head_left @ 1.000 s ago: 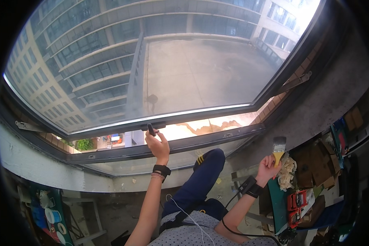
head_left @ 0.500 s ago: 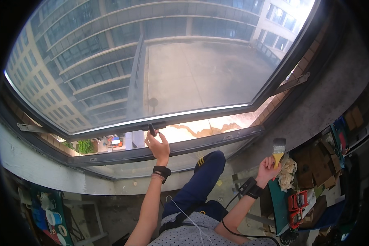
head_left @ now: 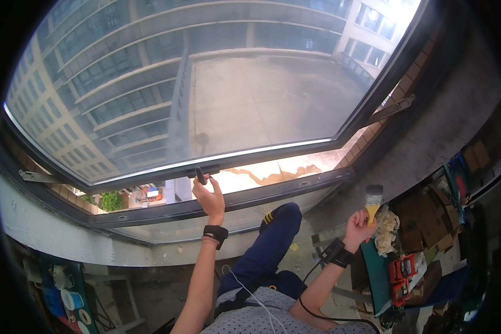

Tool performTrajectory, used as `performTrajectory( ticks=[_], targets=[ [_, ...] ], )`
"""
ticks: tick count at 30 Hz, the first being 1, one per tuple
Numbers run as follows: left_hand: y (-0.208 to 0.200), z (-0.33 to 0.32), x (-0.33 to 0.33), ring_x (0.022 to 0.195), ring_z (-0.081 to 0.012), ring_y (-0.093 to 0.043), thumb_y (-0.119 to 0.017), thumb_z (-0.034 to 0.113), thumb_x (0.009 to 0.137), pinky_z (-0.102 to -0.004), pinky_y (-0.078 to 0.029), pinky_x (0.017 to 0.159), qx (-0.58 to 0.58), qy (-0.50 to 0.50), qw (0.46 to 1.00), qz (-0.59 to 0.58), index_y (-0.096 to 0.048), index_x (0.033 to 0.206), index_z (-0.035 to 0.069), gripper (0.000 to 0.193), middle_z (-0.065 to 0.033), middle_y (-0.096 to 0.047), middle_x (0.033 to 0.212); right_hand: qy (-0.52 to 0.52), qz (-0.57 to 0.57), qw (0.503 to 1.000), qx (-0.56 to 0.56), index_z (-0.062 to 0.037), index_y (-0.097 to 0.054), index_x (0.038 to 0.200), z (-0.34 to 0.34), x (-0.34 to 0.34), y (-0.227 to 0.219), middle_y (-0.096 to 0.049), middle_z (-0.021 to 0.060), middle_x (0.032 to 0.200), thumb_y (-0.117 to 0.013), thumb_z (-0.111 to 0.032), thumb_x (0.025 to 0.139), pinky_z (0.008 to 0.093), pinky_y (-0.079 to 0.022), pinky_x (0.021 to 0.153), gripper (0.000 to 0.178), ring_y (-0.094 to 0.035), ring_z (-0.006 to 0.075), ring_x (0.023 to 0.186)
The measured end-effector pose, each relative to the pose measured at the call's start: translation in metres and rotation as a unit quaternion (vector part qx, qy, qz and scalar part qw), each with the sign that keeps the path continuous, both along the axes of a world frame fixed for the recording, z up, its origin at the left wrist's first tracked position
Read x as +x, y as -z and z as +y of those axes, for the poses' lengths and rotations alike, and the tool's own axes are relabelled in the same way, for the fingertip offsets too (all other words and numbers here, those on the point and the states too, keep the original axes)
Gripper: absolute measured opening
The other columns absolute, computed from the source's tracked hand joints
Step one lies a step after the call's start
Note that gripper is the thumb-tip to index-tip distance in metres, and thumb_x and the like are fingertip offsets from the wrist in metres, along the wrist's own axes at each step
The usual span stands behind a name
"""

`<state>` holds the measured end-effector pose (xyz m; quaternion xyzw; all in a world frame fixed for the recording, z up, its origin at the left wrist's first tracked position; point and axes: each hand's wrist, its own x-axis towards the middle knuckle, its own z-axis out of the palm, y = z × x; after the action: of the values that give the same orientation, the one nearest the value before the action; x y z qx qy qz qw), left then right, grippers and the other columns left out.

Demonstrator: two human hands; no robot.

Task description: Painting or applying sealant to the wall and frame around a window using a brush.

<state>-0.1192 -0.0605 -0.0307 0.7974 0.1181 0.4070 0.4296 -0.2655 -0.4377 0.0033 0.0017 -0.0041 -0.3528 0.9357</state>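
My left hand (head_left: 209,196) is closed on the dark window handle (head_left: 199,176) at the lower edge of a top-hung window sash (head_left: 145,177). The sash is tilted outward, leaving a gap above the lower frame (head_left: 250,198). Out to the right, my right hand (head_left: 360,227) grips a paintbrush (head_left: 373,204) by its yellow handle, with the dark bristles pointing up. The brush is apart from the window. Each wrist wears a black band.
Metal stays (head_left: 392,108) join the sash to the frame at both sides. At right, a green table (head_left: 374,273) bears crumpled paper (head_left: 387,232), cardboard (head_left: 426,222) and red tool-like items (head_left: 402,273). Another green table (head_left: 89,289) with tubs stands at left. A cable runs along my right arm.
The view has shifted slightly, so everything sits a little further left. My left hand stays on the window handle and my right hand still holds the paintbrush.
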Motion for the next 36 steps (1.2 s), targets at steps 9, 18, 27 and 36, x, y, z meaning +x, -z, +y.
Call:
performTrajectory(
  ticks=[9,18,27,36],
  targets=[
    [0.0,-0.002,-0.005,0.103,-0.0294,-0.049,-0.059,0.011,0.081,-0.0404,-0.036,0.092,-0.027,0.036,0.999,-0.021,-0.04,0.123,0.002,0.047,-0.0109,-0.055,0.109,0.018,-0.01,1.0,-0.02,-0.0043,-0.042,0.075,-0.007,-0.009,0.0,-0.036,0.0007,0.061,-0.047,-0.02,0.086,0.0237,-0.024,0.044,0.02,-0.028,0.009,0.045],
    [-0.008,-0.003,-0.008,0.107,-0.0262,-0.049,-0.059,0.002,0.078,-0.0371,-0.034,0.097,-0.039,0.094,0.99,-0.099,-0.03,0.132,0.001,0.062,-0.0144,-0.051,0.114,0.021,-0.011,0.999,-0.024,-0.0039,-0.042,0.075,-0.015,-0.009,0.004,-0.036,0.0009,0.061,-0.047,-0.019,0.086,0.0237,-0.023,0.044,0.019,-0.028,0.0088,0.045],
    [-0.009,0.003,-0.007,0.086,-0.0208,-0.048,-0.059,0.002,0.078,-0.033,-0.038,0.086,-0.092,0.121,0.987,-0.054,-0.041,0.116,-0.001,0.042,-0.0071,-0.047,0.088,0.009,-0.002,1.0,-0.007,-0.0032,-0.043,0.077,-0.011,-0.003,0.005,-0.037,0.0013,0.063,-0.049,-0.019,0.084,0.0238,-0.024,0.044,0.018,-0.028,0.0095,0.046],
    [-0.002,0.004,-0.006,0.087,-0.0228,-0.046,-0.057,0.006,0.079,-0.0342,-0.039,0.084,-0.065,0.119,0.989,-0.057,-0.039,0.119,-0.001,0.045,-0.0094,-0.046,0.092,0.007,-0.002,1.0,-0.008,-0.0021,-0.045,0.078,-0.012,-0.001,0.009,-0.038,0.0016,0.064,-0.049,-0.019,0.085,0.0239,-0.024,0.044,0.019,-0.028,0.0101,0.046]
  ],
)
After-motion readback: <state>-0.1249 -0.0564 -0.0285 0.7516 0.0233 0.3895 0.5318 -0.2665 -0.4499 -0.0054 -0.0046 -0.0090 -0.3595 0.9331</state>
